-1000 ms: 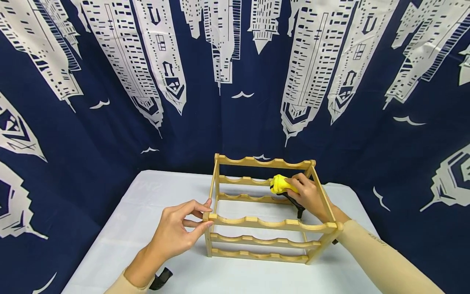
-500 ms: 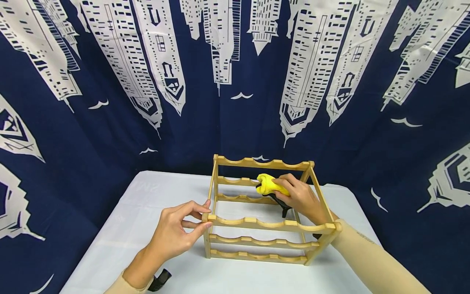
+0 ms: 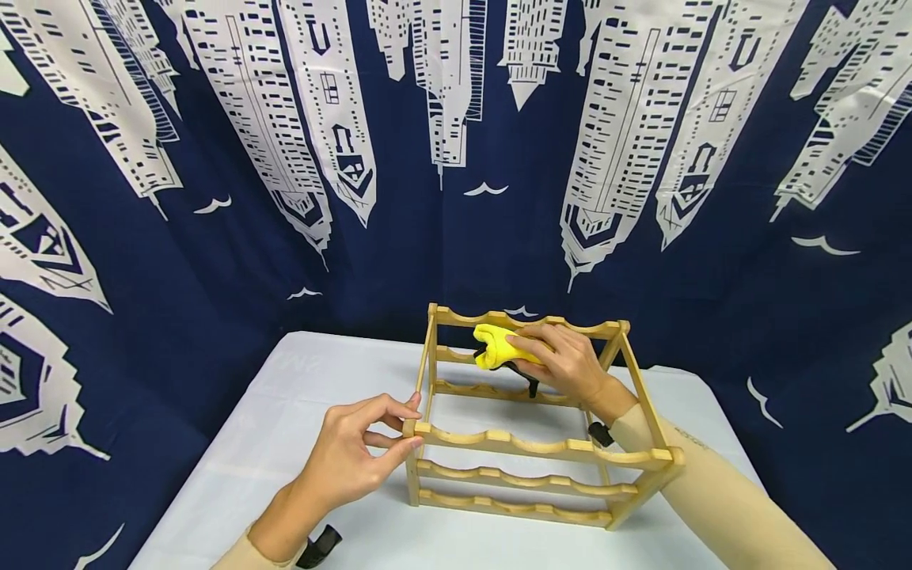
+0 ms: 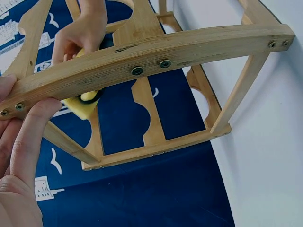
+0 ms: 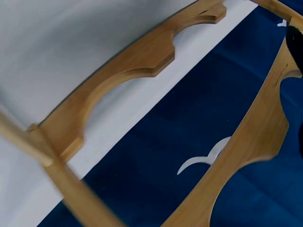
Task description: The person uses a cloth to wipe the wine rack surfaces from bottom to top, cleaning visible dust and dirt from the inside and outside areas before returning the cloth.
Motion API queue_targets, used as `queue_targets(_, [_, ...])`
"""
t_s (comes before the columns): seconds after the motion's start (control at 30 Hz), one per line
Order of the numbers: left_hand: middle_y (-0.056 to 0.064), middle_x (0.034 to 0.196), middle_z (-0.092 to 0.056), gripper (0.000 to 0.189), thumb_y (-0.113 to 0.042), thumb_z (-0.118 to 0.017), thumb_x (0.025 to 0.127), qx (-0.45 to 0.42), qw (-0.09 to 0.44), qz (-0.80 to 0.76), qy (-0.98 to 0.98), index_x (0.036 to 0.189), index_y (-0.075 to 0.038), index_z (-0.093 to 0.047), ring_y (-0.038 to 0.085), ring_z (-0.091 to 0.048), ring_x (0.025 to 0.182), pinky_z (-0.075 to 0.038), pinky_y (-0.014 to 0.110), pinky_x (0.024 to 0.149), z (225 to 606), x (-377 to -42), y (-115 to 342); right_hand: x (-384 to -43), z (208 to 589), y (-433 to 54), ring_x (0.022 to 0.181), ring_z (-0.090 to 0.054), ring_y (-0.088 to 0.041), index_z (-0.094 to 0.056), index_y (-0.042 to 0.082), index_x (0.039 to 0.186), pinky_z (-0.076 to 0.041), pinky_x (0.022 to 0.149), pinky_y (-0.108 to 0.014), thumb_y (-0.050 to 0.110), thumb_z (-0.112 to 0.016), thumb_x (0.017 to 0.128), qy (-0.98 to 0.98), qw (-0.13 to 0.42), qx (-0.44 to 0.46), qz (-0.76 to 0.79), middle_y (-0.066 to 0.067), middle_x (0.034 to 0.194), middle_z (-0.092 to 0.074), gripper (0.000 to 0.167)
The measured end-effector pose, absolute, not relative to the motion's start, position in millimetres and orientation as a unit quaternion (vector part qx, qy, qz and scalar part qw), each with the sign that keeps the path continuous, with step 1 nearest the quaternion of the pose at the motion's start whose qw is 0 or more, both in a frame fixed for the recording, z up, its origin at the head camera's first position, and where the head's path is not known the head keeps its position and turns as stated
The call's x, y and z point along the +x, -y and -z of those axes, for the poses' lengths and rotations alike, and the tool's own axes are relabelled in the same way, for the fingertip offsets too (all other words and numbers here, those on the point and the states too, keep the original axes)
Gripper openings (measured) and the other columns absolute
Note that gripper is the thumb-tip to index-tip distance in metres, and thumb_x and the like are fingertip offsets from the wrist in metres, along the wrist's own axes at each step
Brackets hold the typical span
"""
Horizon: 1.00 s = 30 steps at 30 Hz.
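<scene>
In the head view a slatted wooden rack point(image 3: 537, 446) with scalloped rails, like a wine rack, stands on the white-covered table. My left hand point(image 3: 359, 451) pinches its near left top corner between thumb and fingers. The left wrist view shows those fingers point(image 4: 28, 142) on the end of the side bar point(image 4: 142, 61). My right hand point(image 3: 566, 360) reaches inside the rack and grips a bunched yellow cloth point(image 3: 493, 347) at the back rails. A dark edge shows on the cloth, and a black piece point(image 3: 533, 385) hangs below it. The right wrist view shows scalloped rails point(image 5: 128, 61) close up.
The white table cover point(image 3: 285, 412) extends around the rack. Behind it hangs a navy cloth point(image 3: 399, 269) printed with white buildings and birds. Black wrist devices sit at my left wrist point(image 3: 321, 546) and right wrist point(image 3: 600, 433). My right forearm lies past the rack's right side.
My right hand has moved left along the back rails with the yellow cloth. My left hand keeps its pinch on the corner. The head view has shifted slightly.
</scene>
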<state>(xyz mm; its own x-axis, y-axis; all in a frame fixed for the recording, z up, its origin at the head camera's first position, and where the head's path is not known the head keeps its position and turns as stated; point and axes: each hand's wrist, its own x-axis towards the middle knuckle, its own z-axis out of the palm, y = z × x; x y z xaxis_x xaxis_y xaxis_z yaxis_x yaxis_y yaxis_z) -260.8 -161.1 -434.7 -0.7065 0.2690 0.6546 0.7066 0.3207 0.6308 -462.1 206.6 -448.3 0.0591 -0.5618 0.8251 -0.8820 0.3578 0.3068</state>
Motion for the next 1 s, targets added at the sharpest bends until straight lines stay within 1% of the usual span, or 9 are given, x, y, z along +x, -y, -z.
queue_targets(0.3, [0.002, 0.109, -0.088, 0.034, 0.002, -0.097, 0.092, -0.319, 0.216, 0.489, 0.783, 0.117, -0.017, -0.082, 0.01, -0.083, 0.091, -0.071, 0.021, 0.071, 434, -255, 157, -452, 453, -210, 0.08, -0.083, -0.035, -0.085, 0.009, 0.134, -0.071, 0.064, -0.046, 0.033, -0.081, 0.112, 0.712, 0.514, 0.459, -0.134, -0.015, 0.107, -0.083, 0.033])
queue_targets(0.37, [0.001, 0.11, -0.088, 0.035, 0.002, -0.097, 0.092, -0.315, 0.213, 0.49, 0.785, 0.117, -0.018, -0.082, 0.009, -0.084, 0.092, -0.071, 0.021, 0.071, 435, -255, 157, -448, 454, -213, 0.078, -0.082, -0.036, -0.084, 0.007, 0.133, -0.071, 0.062, -0.047, 0.028, -0.086, 0.108, 0.725, 0.511, 0.442, -0.133, -0.016, 0.108, -0.082, 0.033])
queue_targets(0.47, [0.001, 0.11, -0.088, 0.036, 0.002, -0.097, 0.091, -0.317, 0.221, 0.488, 0.783, 0.117, -0.017, -0.082, 0.011, -0.085, 0.091, -0.071, 0.021, 0.071, 436, -255, 158, -443, 459, -220, 0.075, -0.08, -0.037, -0.083, 0.005, 0.131, -0.069, 0.06, -0.049, 0.019, -0.096, 0.093, 0.743, 0.511, 0.409, -0.138, -0.018, 0.11, -0.081, 0.042])
queue_targets(0.57, [0.004, 0.108, -0.088, 0.035, 0.002, -0.097, 0.091, -0.324, 0.232, 0.484, 0.779, 0.117, -0.015, -0.082, 0.013, -0.085, 0.09, -0.071, 0.021, 0.07, 436, -256, 159, -438, 466, -229, 0.067, -0.077, -0.038, -0.079, 0.0, 0.127, -0.066, 0.053, -0.05, 0.01, -0.101, 0.081, 0.755, 0.524, 0.369, -0.14, -0.02, 0.109, -0.079, 0.052])
queue_targets(0.7, [0.005, 0.109, -0.088, 0.035, 0.001, -0.098, 0.091, -0.321, 0.23, 0.489, 0.778, 0.117, -0.015, -0.082, 0.013, -0.085, 0.091, -0.071, 0.022, 0.071, 436, -258, 159, -436, 477, -241, 0.067, -0.076, -0.042, -0.072, -0.006, 0.124, -0.064, 0.049, -0.053, 0.003, -0.097, 0.08, 0.769, 0.53, 0.319, -0.16, -0.026, 0.11, -0.076, 0.052])
queue_targets(0.77, [0.005, 0.109, -0.088, 0.035, 0.002, -0.098, 0.091, -0.32, 0.227, 0.493, 0.777, 0.116, -0.015, -0.082, 0.013, -0.085, 0.09, -0.072, 0.022, 0.071, 436, -259, 159, -434, 483, -246, 0.074, -0.078, -0.045, -0.068, -0.009, 0.124, -0.066, 0.053, -0.055, -0.001, -0.093, 0.083, 0.776, 0.525, 0.296, -0.185, -0.029, 0.113, -0.074, 0.049])
queue_targets(0.83, [0.005, 0.109, -0.088, 0.035, 0.002, -0.098, 0.091, -0.317, 0.224, 0.495, 0.777, 0.116, -0.015, -0.082, 0.013, -0.085, 0.09, -0.072, 0.022, 0.07, 436, -259, 159, -433, 490, -250, 0.086, -0.079, -0.048, -0.065, -0.012, 0.124, -0.07, 0.065, -0.055, -0.003, -0.09, 0.085, 0.78, 0.52, 0.269, -0.22, -0.031, 0.115, -0.071, 0.047])
queue_targets(0.9, [0.005, 0.108, -0.088, 0.035, 0.002, -0.098, 0.09, -0.317, 0.227, 0.493, 0.778, 0.116, -0.015, -0.082, 0.013, -0.085, 0.09, -0.071, 0.022, 0.07, 437, -260, 160, -431, 496, -253, 0.097, -0.077, -0.05, -0.062, -0.014, 0.124, -0.072, 0.083, -0.046, -0.005, -0.086, 0.088, 0.781, 0.515, 0.244, -0.255, -0.031, 0.116, -0.068, 0.045])
queue_targets(1.0, [0.004, 0.108, -0.088, 0.035, 0.002, -0.098, 0.09, -0.313, 0.232, 0.491, 0.779, 0.115, -0.015, -0.082, 0.013, -0.084, 0.09, -0.071, 0.022, 0.07, 437, -261, 161, -430, 503, -254, 0.107, -0.069, -0.05, -0.059, -0.016, 0.125, -0.059, 0.107, -0.029, -0.007, -0.081, 0.091, 0.777, 0.505, 0.229, -0.297, -0.032, 0.117, -0.064, 0.042])
